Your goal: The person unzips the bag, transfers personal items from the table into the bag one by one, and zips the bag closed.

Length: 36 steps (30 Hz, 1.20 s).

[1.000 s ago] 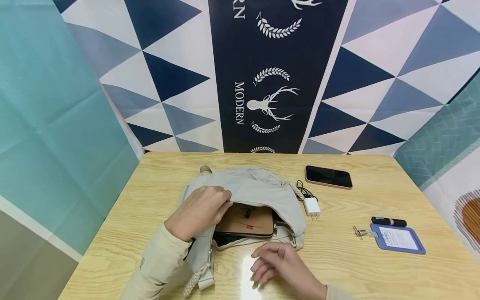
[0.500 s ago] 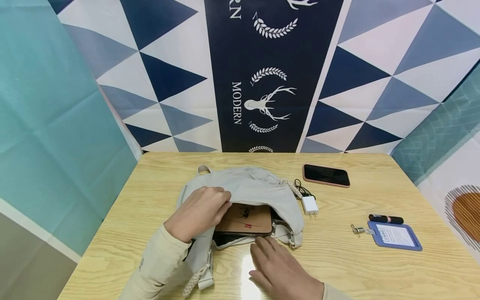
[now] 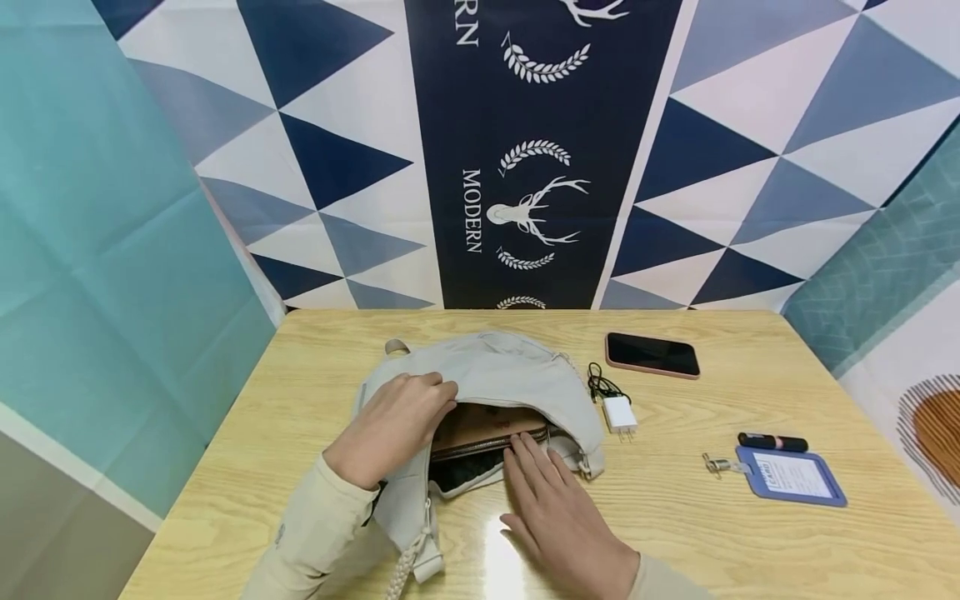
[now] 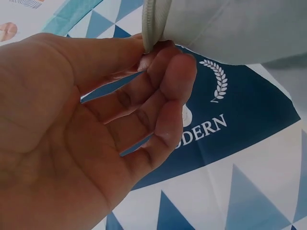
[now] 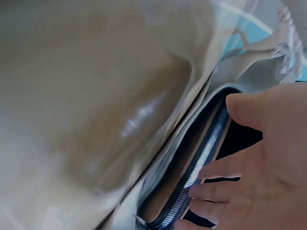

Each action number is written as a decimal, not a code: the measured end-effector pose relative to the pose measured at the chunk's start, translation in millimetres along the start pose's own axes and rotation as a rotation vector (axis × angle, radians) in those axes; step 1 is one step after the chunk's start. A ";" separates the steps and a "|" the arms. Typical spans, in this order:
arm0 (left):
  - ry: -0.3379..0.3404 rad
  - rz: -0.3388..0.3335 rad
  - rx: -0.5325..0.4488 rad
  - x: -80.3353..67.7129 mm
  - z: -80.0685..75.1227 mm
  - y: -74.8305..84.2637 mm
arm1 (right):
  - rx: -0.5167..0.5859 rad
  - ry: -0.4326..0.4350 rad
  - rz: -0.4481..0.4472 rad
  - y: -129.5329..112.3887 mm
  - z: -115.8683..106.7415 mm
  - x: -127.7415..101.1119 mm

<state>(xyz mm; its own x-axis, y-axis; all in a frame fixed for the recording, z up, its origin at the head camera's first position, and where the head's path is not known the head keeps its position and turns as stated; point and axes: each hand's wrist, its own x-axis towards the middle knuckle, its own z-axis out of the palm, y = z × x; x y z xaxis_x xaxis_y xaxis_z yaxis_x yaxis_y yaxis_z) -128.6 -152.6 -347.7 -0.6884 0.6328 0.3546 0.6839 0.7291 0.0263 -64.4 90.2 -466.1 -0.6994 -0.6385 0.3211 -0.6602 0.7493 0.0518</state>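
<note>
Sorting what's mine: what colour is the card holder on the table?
Blue, the card holder; clearest in the head view.

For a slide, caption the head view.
Left hand lifts the bag flap; right hand pushes a brown pouch in.

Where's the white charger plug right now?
In the head view, the white charger plug lies on the table just right of the grey bag, with the phone behind it.

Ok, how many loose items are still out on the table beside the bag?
4: black phone in pink case at the back, white charger plug with black cable beside the beige bag, black lipstick tube, blue card holder. More may be hidden.
</note>
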 end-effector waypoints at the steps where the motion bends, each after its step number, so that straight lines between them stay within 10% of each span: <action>1: 0.002 -0.001 0.002 -0.3 0.1 -0.1 | -0.003 0.004 0.004 1.6 1.4 1.1; 21: -0.047 -0.054 -0.051 0.3 5.3 -5.0 | 0.095 -0.150 0.021 25.7 4.1 19.6; 36: -0.064 -0.059 -0.063 0.1 5.5 -2.9 | 0.091 -0.059 0.034 23.9 7.3 20.1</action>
<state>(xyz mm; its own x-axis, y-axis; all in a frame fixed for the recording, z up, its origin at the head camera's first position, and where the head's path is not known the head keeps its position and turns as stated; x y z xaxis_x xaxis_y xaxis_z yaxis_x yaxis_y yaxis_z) -132.0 -153.3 -352.8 -0.7404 0.6063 0.2901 0.6544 0.7488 0.1050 -96.2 94.0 -465.3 -0.7349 -0.6244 0.2647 -0.6562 0.7532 -0.0450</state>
